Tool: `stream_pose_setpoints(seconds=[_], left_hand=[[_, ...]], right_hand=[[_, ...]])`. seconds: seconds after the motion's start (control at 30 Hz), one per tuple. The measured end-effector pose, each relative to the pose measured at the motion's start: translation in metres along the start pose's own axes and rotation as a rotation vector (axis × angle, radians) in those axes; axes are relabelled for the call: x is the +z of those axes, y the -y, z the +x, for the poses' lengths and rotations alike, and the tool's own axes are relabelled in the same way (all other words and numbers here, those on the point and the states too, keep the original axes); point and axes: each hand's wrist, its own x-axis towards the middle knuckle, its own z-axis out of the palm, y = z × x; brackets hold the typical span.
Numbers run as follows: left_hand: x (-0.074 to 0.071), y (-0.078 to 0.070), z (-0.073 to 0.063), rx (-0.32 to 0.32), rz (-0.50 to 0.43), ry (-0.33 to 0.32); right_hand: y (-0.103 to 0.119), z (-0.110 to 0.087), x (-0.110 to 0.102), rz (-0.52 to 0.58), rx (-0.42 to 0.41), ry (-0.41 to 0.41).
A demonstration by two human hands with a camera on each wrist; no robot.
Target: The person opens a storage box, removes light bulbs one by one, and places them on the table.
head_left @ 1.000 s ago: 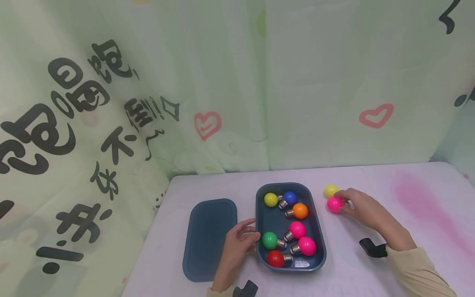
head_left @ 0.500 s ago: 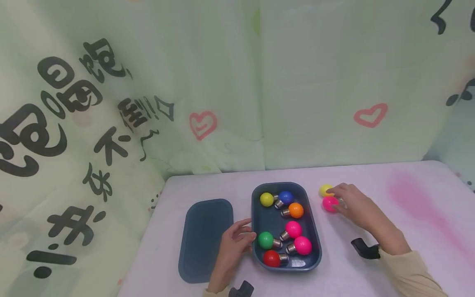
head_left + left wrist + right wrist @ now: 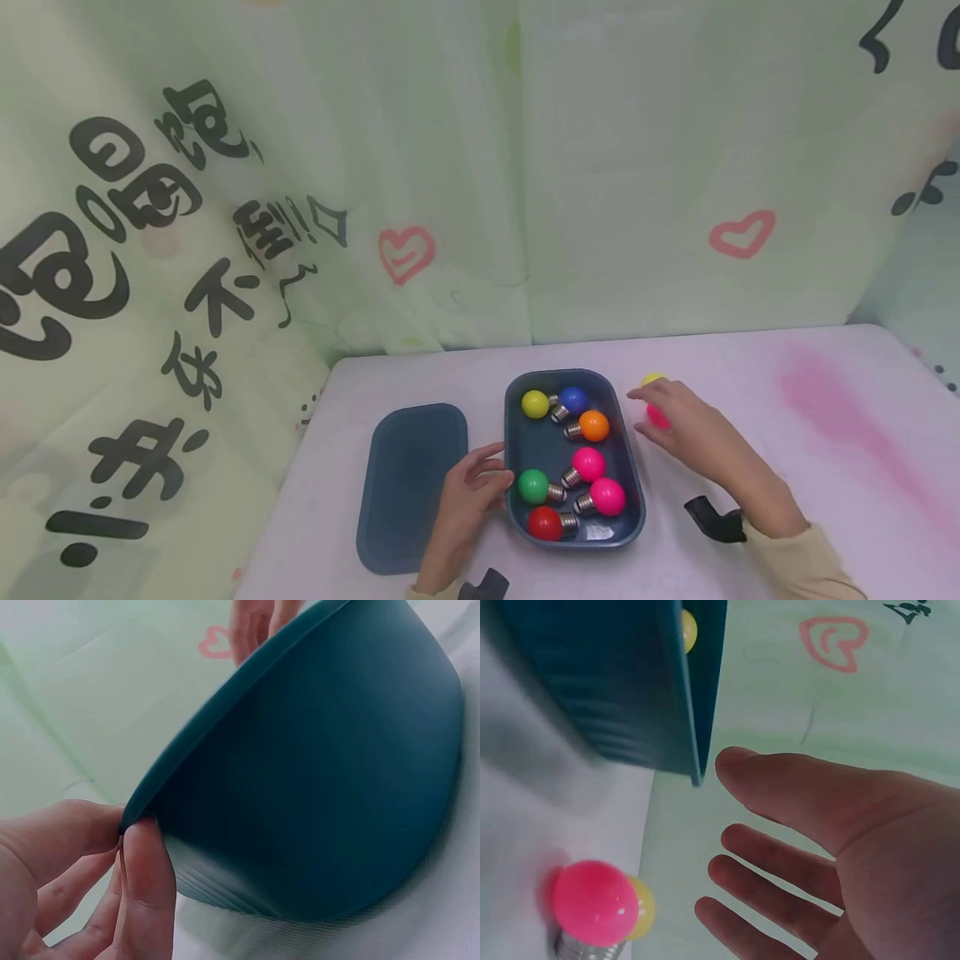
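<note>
A dark blue tray (image 3: 538, 447) holds several bulbs with metal screw bases. Among them are a yellow bulb (image 3: 535, 404), a blue bulb (image 3: 574, 400), an orange bulb (image 3: 595, 426), a green bulb (image 3: 533, 486), a red bulb (image 3: 545, 523) and two pink bulbs (image 3: 607, 497). My left hand (image 3: 467, 497) pinches the tray's left rim between thumb and fingers, as the left wrist view shows. My right hand (image 3: 693, 435) holds nothing, its fingers spread just beyond the tray's right rim. Below it on the table lie a pink bulb (image 3: 595, 903) and another yellow bulb (image 3: 644, 907), partly hidden in the head view.
A flat dark blue lid (image 3: 411, 492) lies on the white table (image 3: 750, 367), left of the tray and partly behind my left hand. A pale green curtain (image 3: 622, 167) with hearts and lettering hangs behind the table. A pink stain marks the cloth at right.
My right hand has let go of the pink bulb beside the yellow one and moved left toward the tray. The left hand stays at the tray rim; the head view has shifted slightly.
</note>
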Motion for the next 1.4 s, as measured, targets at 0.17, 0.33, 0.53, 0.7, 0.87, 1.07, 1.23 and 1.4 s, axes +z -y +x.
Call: stream_pose_setpoints(seconds=[0.17, 0.33, 0.53, 0.7, 0.87, 1.07, 1.23, 1.4], left_hand=[[0.0, 0.0, -0.001, -0.002, -0.002, 0.002], [-0.001, 0.001, -0.001, -0.001, 0.004, 0.006], [-0.001, 0.001, -0.001, -0.001, 0.013, 0.002], [-0.001, 0.001, 0.0, 0.005, 0.013, 0.0], [-0.001, 0.002, 0.0, 0.014, 0.01, 0.006], [-0.001, 0.001, -0.001, 0.011, 0.005, 0.012], [0.0, 0.001, -0.001, 0.005, 0.004, 0.013], [0.0, 0.001, 0.0, -0.004, 0.017, 0.005]], right_hand=[[0.015, -0.002, 0.003, 0.0, -0.014, 0.008], [0.024, -0.003, 0.007, 0.004, -0.026, 0.023], [0.032, -0.006, 0.01, 0.029, -0.044, 0.02], [0.043, -0.006, 0.01, 0.059, -0.012, 0.063], [0.055, -0.007, 0.01, 0.078, 0.023, 0.105], [0.063, -0.009, 0.016, 0.111, 0.026, 0.132], [0.071, -0.009, 0.02, 0.135, 0.032, 0.161], [0.076, -0.009, 0.024, 0.152, 0.041, 0.171]])
